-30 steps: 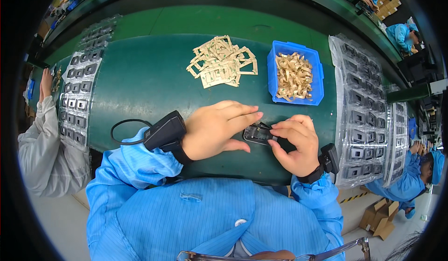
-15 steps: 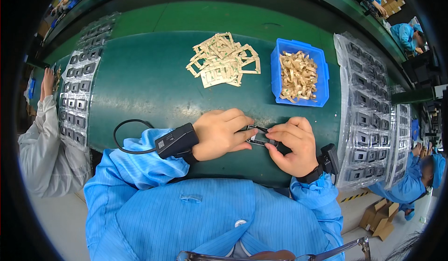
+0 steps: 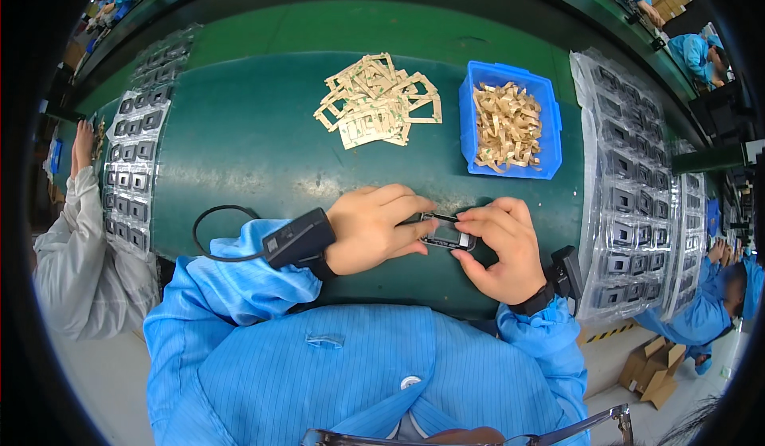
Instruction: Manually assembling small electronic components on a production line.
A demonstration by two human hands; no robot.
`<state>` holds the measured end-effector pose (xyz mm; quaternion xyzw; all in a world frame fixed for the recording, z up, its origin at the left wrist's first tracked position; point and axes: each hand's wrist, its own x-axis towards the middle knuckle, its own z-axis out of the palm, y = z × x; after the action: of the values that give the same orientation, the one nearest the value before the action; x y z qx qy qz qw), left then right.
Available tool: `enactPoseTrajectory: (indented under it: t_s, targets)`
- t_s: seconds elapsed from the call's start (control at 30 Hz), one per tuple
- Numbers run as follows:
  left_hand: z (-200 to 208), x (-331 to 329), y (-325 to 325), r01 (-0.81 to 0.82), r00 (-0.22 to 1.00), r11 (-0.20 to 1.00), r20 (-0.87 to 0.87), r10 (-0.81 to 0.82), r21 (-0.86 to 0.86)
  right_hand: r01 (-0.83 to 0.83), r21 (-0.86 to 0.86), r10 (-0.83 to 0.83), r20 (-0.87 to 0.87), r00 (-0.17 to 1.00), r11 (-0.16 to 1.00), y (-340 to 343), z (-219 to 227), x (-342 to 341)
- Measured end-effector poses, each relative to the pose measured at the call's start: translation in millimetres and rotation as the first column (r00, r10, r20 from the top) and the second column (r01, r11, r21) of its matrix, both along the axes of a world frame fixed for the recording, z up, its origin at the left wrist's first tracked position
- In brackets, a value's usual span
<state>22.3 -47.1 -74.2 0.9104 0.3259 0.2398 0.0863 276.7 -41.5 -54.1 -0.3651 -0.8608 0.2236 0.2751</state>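
Note:
Low over the green table, close in front of me, a small dark rectangular housing [image 3: 443, 233] with a pale window lies between my two hands. My left hand [image 3: 376, 229] grips its left end, the fingers curled over the top and the thumb along the near side. At its right end my right hand [image 3: 504, 247] holds the edge, fingertips on the far side and thumb on the near side. Part of the housing is hidden under my left fingers. Beyond the hands lies a loose pile of cream adhesive frames [image 3: 374, 131] with green marks.
To the right of the pile stands a blue bin [image 3: 554, 143] full of tan paper strips [image 3: 507, 127]. Clear trays of black housings line the right [image 3: 625, 199] and left [image 3: 131, 155] sides. A co-worker's sleeve [image 3: 76, 231] is at far left; an open carton [image 3: 652, 370] is at lower right.
My fingers have shifted slightly on the housing, and more of its face shows between my hands. The pile and bin appear slightly higher and further left in the view.

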Motion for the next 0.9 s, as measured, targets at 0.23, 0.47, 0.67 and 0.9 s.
enactPoseTrajectory:
  t_s: [0.23,0.47,0.67,0.9]
  targets:
    - [-9,3,5,0.119,0.987,0.986,0.118,-0.105,-0.113,-0.010,0.029,0.010,0.012,1.000,1.000,1,-10,3]
    - [8,20,-5,0.014,0.979,0.987,0.204,0.018,-0.158,0.371,-0.374,-0.430,-0.086,0.899,0.850,-11,-15,-4]
    - [0,30,0,-0.352,0.890,0.892,0.192,0.413,-0.285,0.302,-0.659,-0.586,-0.261,0.767,0.689,-22,-25,-26]
    - [-4,51,10,-0.366,0.907,0.909,0.145,0.396,-0.198,0.416,-0.470,-0.509,-0.087,0.856,0.779,-4,-25,-33]
